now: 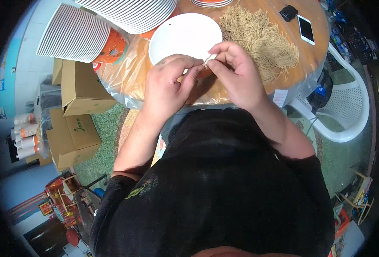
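Observation:
A round white piece with a small dark hole near its edge, seemingly a paper bucket (185, 36), stands on the table in front of me, with orange showing below my fingers. My left hand (172, 81) is closed in a pinch at its near right edge. My right hand (236, 70) pinches a small pale bit (211, 57) there, its fingertips nearly meeting the left ones. Whether this bit is cord or part of the rim I cannot tell. Beyond my right hand lies a heap of tan cords (262, 40).
Stacks of nested white-and-orange buckets (76, 36) stand at the left and far side of the round, plastic-covered table (129, 83). A white phone (306, 30) and a black object (288, 13) lie far right. Cardboard boxes (84, 88) sit left, a white plastic chair (346, 100) right.

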`<action>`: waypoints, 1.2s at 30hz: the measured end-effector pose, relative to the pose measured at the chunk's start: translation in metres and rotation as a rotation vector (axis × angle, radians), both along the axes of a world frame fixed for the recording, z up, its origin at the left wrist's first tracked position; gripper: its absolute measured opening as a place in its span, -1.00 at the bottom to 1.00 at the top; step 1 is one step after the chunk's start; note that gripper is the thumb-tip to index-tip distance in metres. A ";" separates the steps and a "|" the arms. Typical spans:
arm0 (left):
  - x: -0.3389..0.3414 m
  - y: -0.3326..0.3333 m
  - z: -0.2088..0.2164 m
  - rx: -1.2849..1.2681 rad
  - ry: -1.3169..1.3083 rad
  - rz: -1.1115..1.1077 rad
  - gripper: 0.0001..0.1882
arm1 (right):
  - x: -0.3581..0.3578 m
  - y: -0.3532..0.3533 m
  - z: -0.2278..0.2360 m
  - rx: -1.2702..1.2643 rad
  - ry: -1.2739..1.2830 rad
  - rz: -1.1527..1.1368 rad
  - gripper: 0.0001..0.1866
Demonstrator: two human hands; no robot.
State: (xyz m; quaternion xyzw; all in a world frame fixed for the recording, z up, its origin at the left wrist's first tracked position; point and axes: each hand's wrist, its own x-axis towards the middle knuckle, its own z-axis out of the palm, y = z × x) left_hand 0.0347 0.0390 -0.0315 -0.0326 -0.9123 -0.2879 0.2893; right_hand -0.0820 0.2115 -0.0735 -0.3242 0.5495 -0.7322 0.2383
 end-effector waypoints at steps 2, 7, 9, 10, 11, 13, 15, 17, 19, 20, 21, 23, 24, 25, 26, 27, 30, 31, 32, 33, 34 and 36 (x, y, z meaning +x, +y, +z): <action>0.000 -0.001 0.000 0.007 0.013 -0.003 -0.90 | -0.007 0.005 0.009 0.163 0.154 -0.058 -0.81; 0.002 -0.003 0.002 -0.003 -0.024 0.003 -0.91 | -0.020 0.010 0.025 0.393 0.392 -0.080 -0.78; 0.003 -0.003 0.003 -0.002 -0.014 -0.009 -0.91 | -0.023 0.011 0.034 0.394 0.445 -0.105 -0.87; 0.004 -0.003 0.003 -0.001 -0.005 -0.019 -0.90 | -0.024 0.011 0.036 0.393 0.446 -0.105 -0.87; 0.005 -0.003 0.004 -0.002 -0.004 -0.019 -0.90 | -0.024 0.010 0.038 0.421 0.512 -0.156 -0.88; 0.009 -0.002 0.003 -0.027 -0.035 -0.043 -0.90 | -0.025 0.009 0.037 0.449 0.577 -0.207 -0.89; 0.014 0.000 0.003 -0.006 -0.058 -0.071 -0.91 | -0.027 0.006 0.032 0.356 0.760 -0.329 -0.91; 0.016 -0.001 0.002 0.014 -0.081 -0.099 -0.91 | -0.028 0.004 0.029 0.340 0.845 -0.349 -0.91; 0.017 -0.003 0.002 -0.056 -0.125 -0.122 -0.93 | -0.027 0.002 0.025 0.326 0.930 -0.370 -0.90; 0.016 -0.004 0.003 -0.056 -0.124 -0.123 -0.93 | -0.026 0.001 0.023 0.303 0.974 -0.405 -0.90; 0.014 -0.006 0.006 -0.051 -0.153 -0.143 -0.93 | -0.025 0.000 0.022 0.279 1.017 -0.440 -0.90; 0.012 -0.010 0.012 -0.047 -0.179 -0.164 -0.93 | -0.026 -0.002 0.018 0.241 1.013 -0.450 -0.93; 0.012 -0.012 0.015 -0.045 -0.214 -0.191 -0.90 | -0.026 -0.002 0.017 0.203 1.008 -0.458 -0.96; 0.011 -0.012 0.019 -0.043 -0.249 -0.218 -0.87 | -0.029 -0.002 0.017 0.202 1.009 -0.460 -0.96; 0.010 -0.011 0.024 -0.045 -0.248 -0.220 -0.87 | -0.031 -0.001 0.017 0.162 1.010 -0.416 -0.97; 0.011 -0.008 0.032 0.082 -0.288 -0.203 -0.81 | -0.032 -0.001 0.018 0.122 1.009 -0.369 -0.97; 0.000 -0.005 0.028 0.331 -0.318 -0.123 -0.65 | -0.031 0.002 0.024 0.108 0.971 -0.299 -0.93; -0.006 -0.003 0.026 0.333 -0.338 -0.057 -0.64 | -0.032 0.001 0.023 0.106 0.973 -0.298 -0.93; -0.011 -0.004 0.024 0.335 -0.357 0.009 -0.63 | -0.032 0.000 0.021 0.091 0.966 -0.295 -0.91; -0.018 -0.005 0.021 0.283 -0.348 0.013 -0.70 | -0.033 -0.001 0.020 0.079 0.959 -0.294 -0.89; -0.021 -0.005 0.020 0.281 -0.347 0.011 -0.70 | -0.033 -0.001 0.020 0.079 0.960 -0.296 -0.89; -0.024 -0.002 0.020 0.601 -0.376 -0.021 -0.81 | -0.029 -0.001 0.018 0.035 0.858 -0.325 -0.86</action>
